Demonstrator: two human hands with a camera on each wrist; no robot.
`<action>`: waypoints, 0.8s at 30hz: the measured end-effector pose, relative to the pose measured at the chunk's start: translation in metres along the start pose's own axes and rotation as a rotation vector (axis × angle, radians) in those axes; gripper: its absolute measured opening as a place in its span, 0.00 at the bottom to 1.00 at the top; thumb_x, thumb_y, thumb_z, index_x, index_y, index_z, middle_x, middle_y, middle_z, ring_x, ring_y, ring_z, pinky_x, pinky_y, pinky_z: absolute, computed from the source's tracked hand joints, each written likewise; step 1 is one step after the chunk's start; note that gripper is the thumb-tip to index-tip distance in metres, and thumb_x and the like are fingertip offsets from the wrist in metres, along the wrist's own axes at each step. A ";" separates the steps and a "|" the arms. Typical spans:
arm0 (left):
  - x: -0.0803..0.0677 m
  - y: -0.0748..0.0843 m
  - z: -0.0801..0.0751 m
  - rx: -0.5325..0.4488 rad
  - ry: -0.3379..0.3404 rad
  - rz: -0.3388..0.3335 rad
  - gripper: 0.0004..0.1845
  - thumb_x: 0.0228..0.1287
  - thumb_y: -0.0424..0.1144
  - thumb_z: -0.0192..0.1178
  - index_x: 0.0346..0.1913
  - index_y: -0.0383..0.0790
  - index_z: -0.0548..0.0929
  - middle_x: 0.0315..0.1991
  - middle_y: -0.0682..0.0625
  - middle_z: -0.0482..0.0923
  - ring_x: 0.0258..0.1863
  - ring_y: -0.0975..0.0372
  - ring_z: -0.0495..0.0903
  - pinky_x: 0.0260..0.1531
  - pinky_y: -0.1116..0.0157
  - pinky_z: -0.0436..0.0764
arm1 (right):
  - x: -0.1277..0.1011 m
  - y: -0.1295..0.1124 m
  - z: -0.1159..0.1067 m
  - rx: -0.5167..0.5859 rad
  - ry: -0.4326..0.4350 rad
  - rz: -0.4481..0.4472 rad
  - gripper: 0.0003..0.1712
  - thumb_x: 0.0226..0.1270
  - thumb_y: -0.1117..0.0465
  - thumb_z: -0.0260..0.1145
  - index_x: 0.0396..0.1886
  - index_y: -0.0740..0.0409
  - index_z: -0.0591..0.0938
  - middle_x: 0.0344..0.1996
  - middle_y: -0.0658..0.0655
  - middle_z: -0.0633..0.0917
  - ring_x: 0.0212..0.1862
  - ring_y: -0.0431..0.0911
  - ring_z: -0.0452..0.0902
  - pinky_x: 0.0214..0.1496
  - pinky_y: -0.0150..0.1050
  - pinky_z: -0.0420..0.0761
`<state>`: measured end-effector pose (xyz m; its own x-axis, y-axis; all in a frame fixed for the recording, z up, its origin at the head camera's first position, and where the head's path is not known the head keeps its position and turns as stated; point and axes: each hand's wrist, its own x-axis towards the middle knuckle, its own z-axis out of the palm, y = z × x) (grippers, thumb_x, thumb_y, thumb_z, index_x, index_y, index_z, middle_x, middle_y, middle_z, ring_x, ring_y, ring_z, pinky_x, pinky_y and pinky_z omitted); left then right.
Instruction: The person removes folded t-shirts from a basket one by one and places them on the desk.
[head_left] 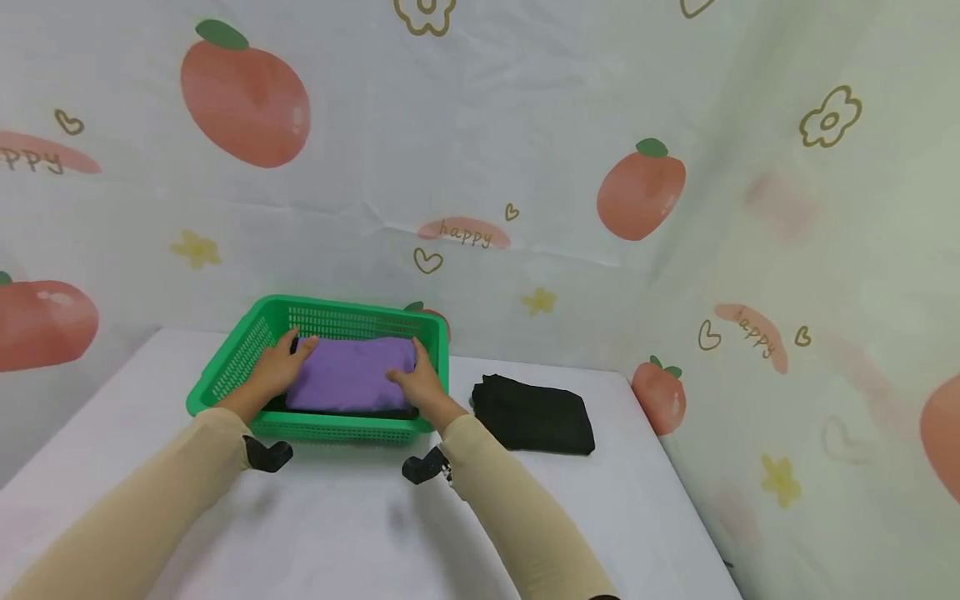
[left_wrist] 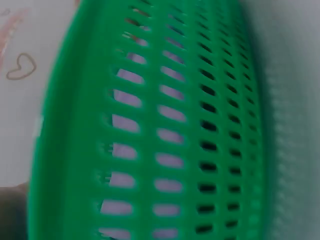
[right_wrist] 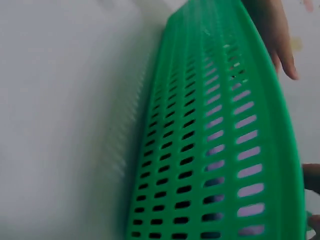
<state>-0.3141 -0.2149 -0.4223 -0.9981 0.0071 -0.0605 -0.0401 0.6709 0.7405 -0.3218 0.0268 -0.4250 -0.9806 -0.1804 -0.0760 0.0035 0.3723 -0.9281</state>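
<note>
A folded purple cloth [head_left: 348, 375] lies inside a green plastic basket [head_left: 337, 423], on top of something black [head_left: 405, 413]. My left hand [head_left: 276, 368] holds the cloth's left edge, thumb over its top. At the opposite edge my right hand [head_left: 424, 388] grips it the same way, fingers at the far corner. In the left wrist view the perforated basket wall [left_wrist: 145, 150] hides most of the cloth. The right wrist view shows the basket's outer wall [right_wrist: 197, 140], with one hand [right_wrist: 272, 30] beyond the rim and fingertips at the right edge.
To the right of the basket, a folded black cloth [head_left: 532, 417] lies on the white table [head_left: 337, 517]. A fruit-patterned curtain [head_left: 480, 150] hangs behind the table and along its right side.
</note>
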 end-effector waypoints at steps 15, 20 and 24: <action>0.014 -0.023 0.002 0.036 -0.065 -0.005 0.44 0.73 0.54 0.53 0.77 0.30 0.48 0.71 0.19 0.48 0.59 0.29 0.69 0.46 0.45 0.82 | 0.014 0.012 0.019 -0.039 0.038 0.097 0.49 0.60 0.66 0.73 0.78 0.50 0.59 0.76 0.60 0.60 0.76 0.58 0.54 0.74 0.51 0.62; 0.013 -0.024 0.006 0.173 -0.023 0.100 0.41 0.68 0.51 0.60 0.73 0.28 0.58 0.66 0.18 0.58 0.62 0.27 0.63 0.56 0.37 0.71 | 0.016 0.012 0.019 -0.034 0.038 0.103 0.47 0.60 0.67 0.73 0.77 0.48 0.62 0.76 0.61 0.60 0.76 0.58 0.55 0.73 0.50 0.65; 0.014 -0.026 0.010 0.222 -0.034 0.151 0.42 0.64 0.47 0.65 0.71 0.26 0.60 0.65 0.19 0.61 0.63 0.27 0.62 0.59 0.35 0.67 | 0.015 0.012 0.019 -0.033 0.036 0.092 0.46 0.60 0.68 0.72 0.76 0.48 0.65 0.75 0.62 0.61 0.75 0.59 0.56 0.71 0.50 0.67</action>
<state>-0.3265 -0.2252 -0.4492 -0.9898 0.1416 0.0143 0.1237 0.8064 0.5784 -0.3329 0.0112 -0.4443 -0.9828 -0.1116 -0.1471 0.0882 0.4159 -0.9051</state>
